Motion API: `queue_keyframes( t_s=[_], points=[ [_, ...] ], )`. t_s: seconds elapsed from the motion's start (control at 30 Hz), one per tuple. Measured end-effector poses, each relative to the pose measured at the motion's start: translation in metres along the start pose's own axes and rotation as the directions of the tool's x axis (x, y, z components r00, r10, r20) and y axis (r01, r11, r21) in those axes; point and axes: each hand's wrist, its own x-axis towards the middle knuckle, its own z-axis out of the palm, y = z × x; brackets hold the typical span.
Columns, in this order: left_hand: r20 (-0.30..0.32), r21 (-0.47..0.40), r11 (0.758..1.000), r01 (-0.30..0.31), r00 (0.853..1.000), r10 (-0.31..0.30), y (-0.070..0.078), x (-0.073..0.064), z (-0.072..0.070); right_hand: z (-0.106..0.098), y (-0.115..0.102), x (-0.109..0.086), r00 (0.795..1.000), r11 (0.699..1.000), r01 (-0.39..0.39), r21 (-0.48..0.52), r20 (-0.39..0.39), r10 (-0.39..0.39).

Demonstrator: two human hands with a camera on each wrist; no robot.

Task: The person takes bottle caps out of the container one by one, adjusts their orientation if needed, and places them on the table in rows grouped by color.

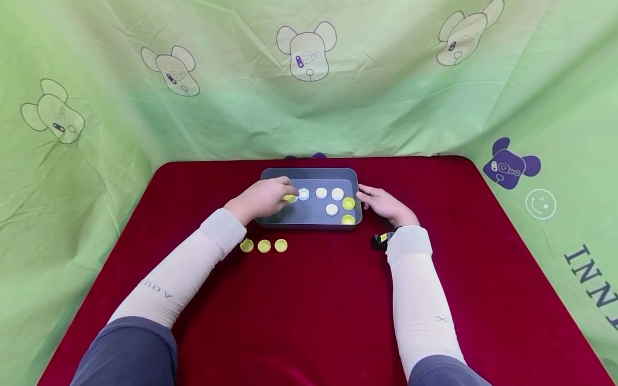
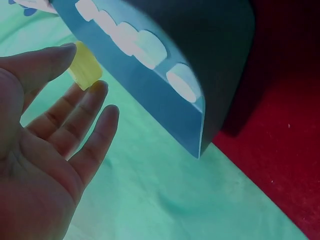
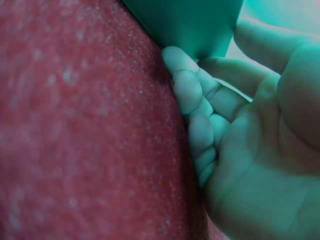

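Observation:
A grey rectangular tray (image 1: 309,226) lies toward the far side of the table. My left hand (image 1: 263,198) hovers over its left end, pinching a yellow bottle cap (image 2: 86,67) between thumb and fingers. Several white caps (image 1: 321,192) are spread inside the tray, one close by the left fingertips. Two yellow caps (image 1: 348,203) sit near the tray's right wall. At that right wall, my right hand (image 1: 383,205) grips the tray's side; in the right wrist view its fingers curl close to the cloth, beside the tray's corner.
Three yellow caps (image 1: 264,246) lie in a row in front of the tray's left half. A dark red cloth (image 1: 309,300) covers the table. Green printed curtains (image 1: 309,123) hang behind and at both sides. A small black device (image 1: 381,240) shows at the right wrist.

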Motion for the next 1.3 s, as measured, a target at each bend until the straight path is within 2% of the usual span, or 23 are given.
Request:
queue_keyframes(
  t_s=[0.1,0.47,0.8,1.13,1.3],
  points=[
    [-0.011,-0.005,1.000,0.004,1.000,-0.004,0.002,-0.004,0.002,0.001,0.001,-0.001,1.000,1.000,0.018,-0.008,-0.008,-0.018],
    [-0.034,-0.044,0.998,0.041,0.999,-0.042,0.013,-0.014,-0.001,0.001,0.004,0.002,1.000,1.000,0.010,-0.001,-0.022,-0.010],
    [-0.094,-0.036,0.999,0.001,0.996,-0.004,0.020,-0.024,0.005,0.001,0.005,0.003,1.000,1.000,0.002,-0.010,-0.027,-0.002],
    [-0.119,-0.035,0.999,-0.004,0.993,0.000,0.023,-0.037,0.009,0.002,0.005,0.005,1.000,1.000,0.009,-0.025,-0.007,-0.009],
    [-0.154,-0.032,0.999,-0.008,0.988,0.003,0.026,-0.040,0.009,0.000,0.005,0.004,1.000,0.999,0.022,-0.031,-0.012,-0.022]
  ],
)
